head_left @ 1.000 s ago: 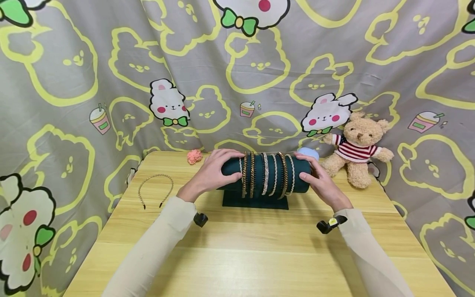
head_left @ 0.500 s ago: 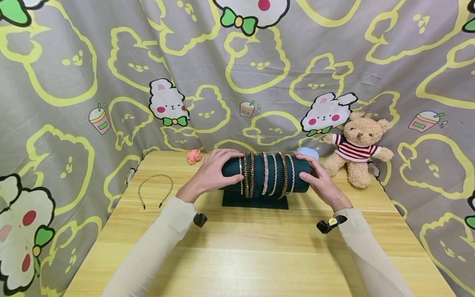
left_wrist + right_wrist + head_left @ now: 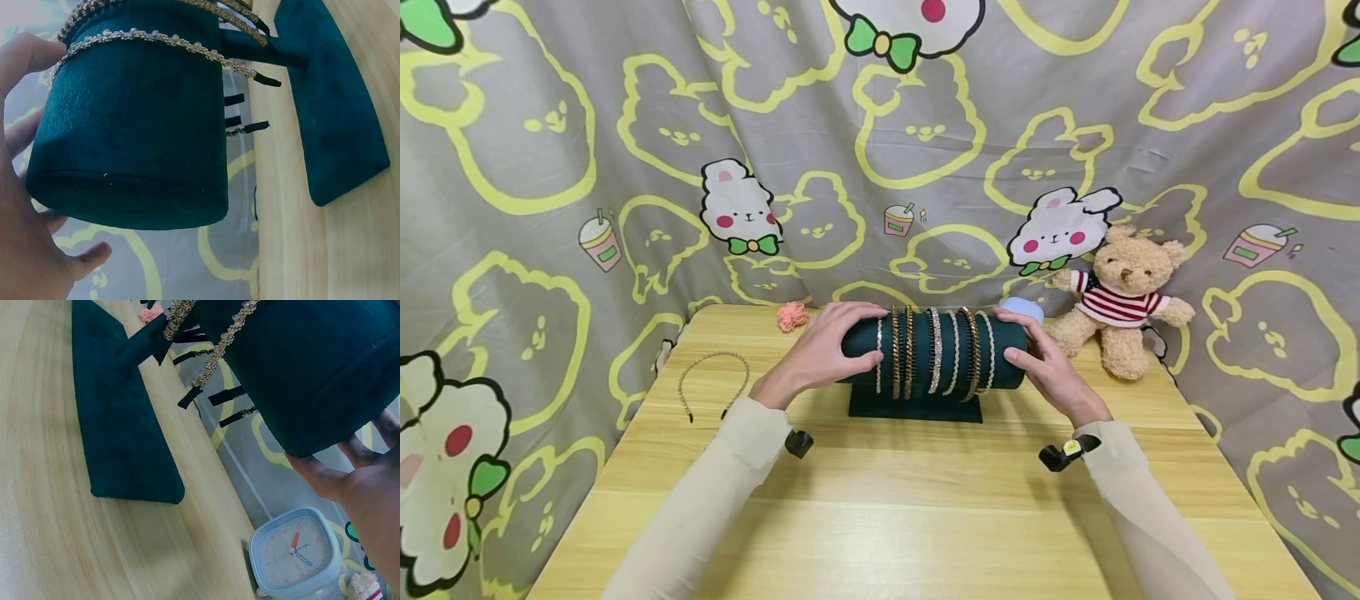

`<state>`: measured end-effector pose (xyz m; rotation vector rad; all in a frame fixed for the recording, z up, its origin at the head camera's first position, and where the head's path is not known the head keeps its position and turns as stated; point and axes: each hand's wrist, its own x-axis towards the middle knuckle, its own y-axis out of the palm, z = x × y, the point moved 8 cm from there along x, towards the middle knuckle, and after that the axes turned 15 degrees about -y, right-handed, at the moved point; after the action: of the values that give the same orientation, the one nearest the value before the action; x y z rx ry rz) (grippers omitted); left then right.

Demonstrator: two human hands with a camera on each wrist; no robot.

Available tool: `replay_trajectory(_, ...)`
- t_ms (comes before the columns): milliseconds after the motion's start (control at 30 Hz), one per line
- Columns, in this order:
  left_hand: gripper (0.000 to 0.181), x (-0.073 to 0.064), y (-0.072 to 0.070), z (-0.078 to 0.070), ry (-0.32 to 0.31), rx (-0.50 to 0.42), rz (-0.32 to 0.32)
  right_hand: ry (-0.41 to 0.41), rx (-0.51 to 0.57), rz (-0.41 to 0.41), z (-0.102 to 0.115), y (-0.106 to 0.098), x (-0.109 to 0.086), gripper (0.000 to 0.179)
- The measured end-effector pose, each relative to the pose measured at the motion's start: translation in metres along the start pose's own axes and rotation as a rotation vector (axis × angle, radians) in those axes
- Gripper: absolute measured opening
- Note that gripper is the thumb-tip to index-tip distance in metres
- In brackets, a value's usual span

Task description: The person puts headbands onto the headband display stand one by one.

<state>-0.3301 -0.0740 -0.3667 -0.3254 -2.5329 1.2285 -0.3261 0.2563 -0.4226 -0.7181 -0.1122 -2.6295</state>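
A dark green velvet headband stand (image 3: 921, 354) sits mid-table, its horizontal roll wearing several silver and gold headbands. My left hand (image 3: 823, 346) reaches over the roll's left end, its thumb and fingers pinching the leftmost silver beaded headband (image 3: 878, 379). In the left wrist view a fingertip meets that beaded headband (image 3: 137, 36) near the top of its arc. At the opposite end my right hand (image 3: 1052, 371) grips the roll, thumb in front and fingers over the top. The right wrist view has fingers of the right hand (image 3: 369, 469) against the roll's end (image 3: 312, 381).
A loose gold headband (image 3: 715, 356) lies at the table's left. Behind the stand are a coral fluffy flower-like piece (image 3: 792, 317) and a pale blue clock (image 3: 297, 550). A teddy bear (image 3: 1126, 304) sits at the back right, before a patterned curtain (image 3: 820, 108).
The leftmost silver headband has slid a little left along the roll with my left hand, widening the gap to the gold ones. My right hand stays put.
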Motion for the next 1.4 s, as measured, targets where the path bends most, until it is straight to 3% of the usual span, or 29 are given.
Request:
replay_trajectory(200, 0.067, 0.001, 0.001, 0.003, 0.003, -0.025, 0.015, 0.006, -0.001, 0.000, 0.000, -0.001, -0.001, 0.053)
replay_trajectory(400, 0.062, -0.001, -0.010, 0.024, -0.040, -0.173, 0.041, 0.003, 0.003, 0.006, -0.002, -0.002, -0.001, 0.053)
replay_trajectory(500, 0.054, -0.004, -0.024, 0.047, -0.078, -0.259, 0.031, -0.003, 0.008, 0.008, -0.002, -0.001, 0.000, 0.053)
replay_trajectory(633, 0.045, -0.008, -0.045, 0.083, -0.133, -0.350, -0.032, -0.009, 0.014, 0.005, -0.002, 0.000, 0.001, 0.053)
replay_trajectory(767, 0.041, -0.014, -0.063, 0.117, -0.183, -0.382, -0.095, -0.005, 0.015, -0.005, -0.002, 0.000, 0.000, 0.053)
replay_trajectory(1133, 0.046, -0.039, -0.092, 0.201, -0.359, -0.304, -0.147, -0.030, 0.012, -0.002, 0.000, -0.001, -0.002, 0.054)
replay_trajectory(1400, 0.056, -0.066, -0.104, 0.248, -0.466, -0.238, -0.175, -0.012, 0.015, 0.004, -0.001, 0.001, 0.000, 0.055)
